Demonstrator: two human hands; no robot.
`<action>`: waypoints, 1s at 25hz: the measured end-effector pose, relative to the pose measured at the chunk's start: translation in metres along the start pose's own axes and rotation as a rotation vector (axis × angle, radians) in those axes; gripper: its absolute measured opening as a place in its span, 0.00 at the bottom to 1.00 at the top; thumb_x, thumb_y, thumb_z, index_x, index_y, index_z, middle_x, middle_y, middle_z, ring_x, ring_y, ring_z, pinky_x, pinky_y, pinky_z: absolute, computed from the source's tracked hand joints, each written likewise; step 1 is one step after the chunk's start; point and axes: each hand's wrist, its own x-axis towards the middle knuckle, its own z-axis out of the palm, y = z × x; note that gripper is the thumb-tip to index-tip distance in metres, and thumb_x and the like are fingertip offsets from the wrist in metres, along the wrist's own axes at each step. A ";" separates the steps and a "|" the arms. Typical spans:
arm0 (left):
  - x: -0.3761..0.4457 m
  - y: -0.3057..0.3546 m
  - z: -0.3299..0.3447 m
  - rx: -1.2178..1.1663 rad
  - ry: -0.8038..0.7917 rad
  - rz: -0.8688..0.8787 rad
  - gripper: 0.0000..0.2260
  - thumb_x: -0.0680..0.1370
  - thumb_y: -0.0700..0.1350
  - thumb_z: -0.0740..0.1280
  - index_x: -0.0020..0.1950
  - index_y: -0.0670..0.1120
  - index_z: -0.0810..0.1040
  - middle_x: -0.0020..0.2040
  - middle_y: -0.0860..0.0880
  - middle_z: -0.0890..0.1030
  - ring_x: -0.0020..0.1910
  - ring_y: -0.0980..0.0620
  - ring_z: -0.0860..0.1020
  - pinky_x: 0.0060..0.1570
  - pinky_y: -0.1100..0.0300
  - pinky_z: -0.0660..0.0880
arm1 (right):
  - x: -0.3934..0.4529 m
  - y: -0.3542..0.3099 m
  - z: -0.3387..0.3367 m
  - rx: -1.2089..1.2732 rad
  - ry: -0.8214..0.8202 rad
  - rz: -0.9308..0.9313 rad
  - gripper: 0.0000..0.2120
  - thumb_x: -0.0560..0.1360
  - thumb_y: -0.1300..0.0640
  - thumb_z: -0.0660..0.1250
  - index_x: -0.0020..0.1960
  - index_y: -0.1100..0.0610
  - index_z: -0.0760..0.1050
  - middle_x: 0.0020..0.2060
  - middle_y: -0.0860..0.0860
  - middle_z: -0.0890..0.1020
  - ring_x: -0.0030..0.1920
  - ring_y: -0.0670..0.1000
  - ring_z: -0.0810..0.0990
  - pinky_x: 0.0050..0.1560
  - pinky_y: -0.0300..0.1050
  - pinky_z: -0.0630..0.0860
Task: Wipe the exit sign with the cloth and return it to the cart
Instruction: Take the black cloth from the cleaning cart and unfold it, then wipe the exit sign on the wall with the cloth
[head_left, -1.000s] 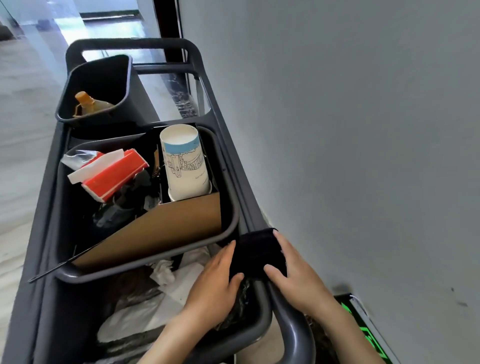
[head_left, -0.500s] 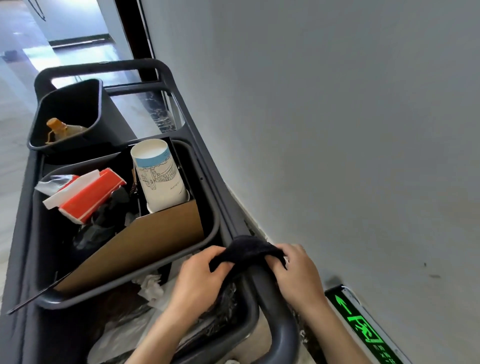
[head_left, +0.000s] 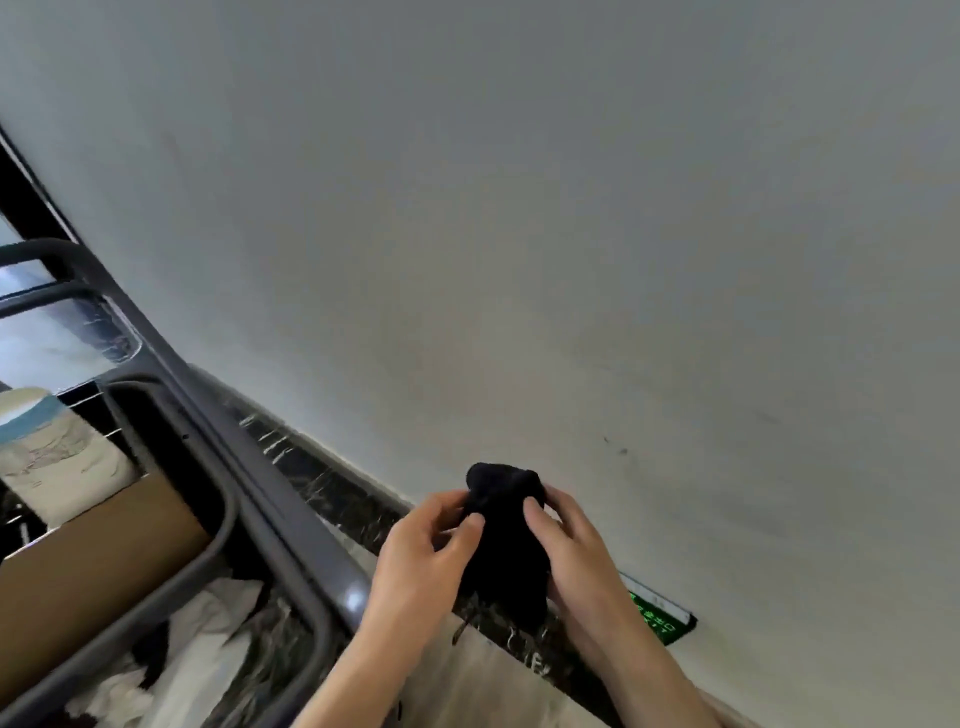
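Observation:
A black cloth (head_left: 506, 540) hangs bunched between both hands, in the air to the right of the cart. My left hand (head_left: 421, 556) grips its left side and my right hand (head_left: 574, 551) grips its right side. The green lit exit sign (head_left: 660, 621) is set low in the white wall, just right of my right wrist; most of it is hidden behind my right forearm. The grey cart (head_left: 291, 530) stands at the left, its rail running diagonally toward my left forearm.
The cart holds a paper cup (head_left: 52, 457) with a blue band, a brown cardboard sheet (head_left: 88, 571) and crumpled white paper (head_left: 208, 623). A dark marble skirting (head_left: 337, 499) runs along the foot of the white wall (head_left: 519, 234).
Both hands have lifted the cloth off the cart's rail and carried it right, toward the wall. My view has swung right, so most of the cart has left the frame.

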 end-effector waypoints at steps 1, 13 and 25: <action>-0.002 0.002 0.015 0.041 -0.060 0.014 0.11 0.82 0.42 0.67 0.57 0.59 0.81 0.47 0.62 0.86 0.48 0.63 0.83 0.47 0.64 0.79 | -0.007 -0.001 -0.013 0.017 0.001 0.000 0.09 0.77 0.50 0.67 0.57 0.45 0.78 0.48 0.50 0.87 0.49 0.52 0.85 0.49 0.52 0.82; -0.026 0.018 0.151 0.036 -0.393 -0.128 0.18 0.85 0.34 0.57 0.58 0.48 0.85 0.53 0.50 0.87 0.54 0.51 0.84 0.55 0.56 0.81 | -0.055 0.022 -0.152 -0.053 0.292 -0.052 0.20 0.68 0.57 0.73 0.57 0.42 0.75 0.48 0.48 0.85 0.47 0.48 0.85 0.52 0.54 0.81; 0.033 -0.043 0.209 0.823 -0.272 0.429 0.15 0.81 0.41 0.67 0.68 0.48 0.78 0.70 0.51 0.75 0.71 0.49 0.69 0.68 0.53 0.69 | -0.014 0.065 -0.204 0.024 0.582 0.004 0.18 0.70 0.55 0.71 0.54 0.36 0.74 0.43 0.42 0.85 0.45 0.45 0.85 0.51 0.54 0.81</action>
